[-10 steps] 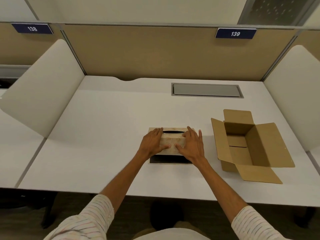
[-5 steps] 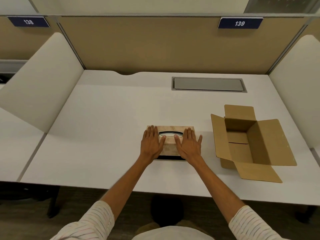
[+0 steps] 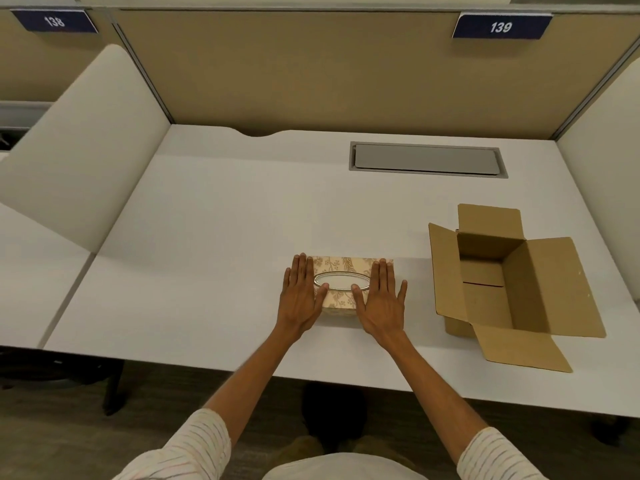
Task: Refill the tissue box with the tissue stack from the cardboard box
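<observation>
white desk [image 3: 214, 216] under tan partitions, with an open cardboard box [image 3: 509, 289] at right, flaps out, showing only bare cardboard inside. patterned tissue box [image 3: 341, 299] at centre front, white tissue in its oval slot, left hand [image 3: 300, 296] and right hand [image 3: 380, 299] laid flat on its ends, fingers straight and pressed together, right little finger splayed. box ends hidden beneath palms.

Two readable signs, both white numerals on dark blue plates fixed to the top edge of the tan partition: "138" plate [image 3: 55, 21] at 10 o'clock, "139" plate [image 3: 501, 27] at 1 o'clock. No other legible text.
</observation>
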The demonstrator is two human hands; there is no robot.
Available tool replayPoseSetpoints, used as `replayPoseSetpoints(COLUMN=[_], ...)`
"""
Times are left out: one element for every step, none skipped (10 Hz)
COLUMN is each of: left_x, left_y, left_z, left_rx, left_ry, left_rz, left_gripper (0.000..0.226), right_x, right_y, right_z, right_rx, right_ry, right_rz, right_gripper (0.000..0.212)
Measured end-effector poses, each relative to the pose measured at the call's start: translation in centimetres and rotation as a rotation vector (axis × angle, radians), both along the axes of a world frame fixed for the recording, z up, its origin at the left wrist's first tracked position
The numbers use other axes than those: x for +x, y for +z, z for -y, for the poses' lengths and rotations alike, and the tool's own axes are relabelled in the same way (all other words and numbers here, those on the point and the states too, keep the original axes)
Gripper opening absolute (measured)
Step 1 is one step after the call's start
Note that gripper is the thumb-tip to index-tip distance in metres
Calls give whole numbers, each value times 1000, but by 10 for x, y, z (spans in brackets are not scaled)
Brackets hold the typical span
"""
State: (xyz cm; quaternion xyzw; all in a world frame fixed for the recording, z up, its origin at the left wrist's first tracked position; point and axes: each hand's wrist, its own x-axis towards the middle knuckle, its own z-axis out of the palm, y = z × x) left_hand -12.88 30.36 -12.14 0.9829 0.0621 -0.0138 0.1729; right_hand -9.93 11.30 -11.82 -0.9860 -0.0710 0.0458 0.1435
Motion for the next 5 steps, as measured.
replayPoseSetpoints(left_x=[0, 0, 0, 4, 9], left_y=[-1, 2, 4, 19, 24], left_z=[0, 0, 1, 4, 10], left_rx=[8, 20, 36, -21, -48], left_ry=[-1, -5, -2, 3, -25], left_rz=[2, -30, -15, 23, 71], left_gripper=[74, 74, 78, 84, 81], right_x=[-1, 0, 2, 10, 16], right_y=[1, 5, 7, 19, 24], right_z=[0, -1, 0, 2, 2], right_rx=[7, 16, 16, 37, 78], right_ry=[-2, 0, 8, 17, 21], right_rz=[4, -18, -9, 17, 77], right_gripper=[76, 76, 76, 79, 78])
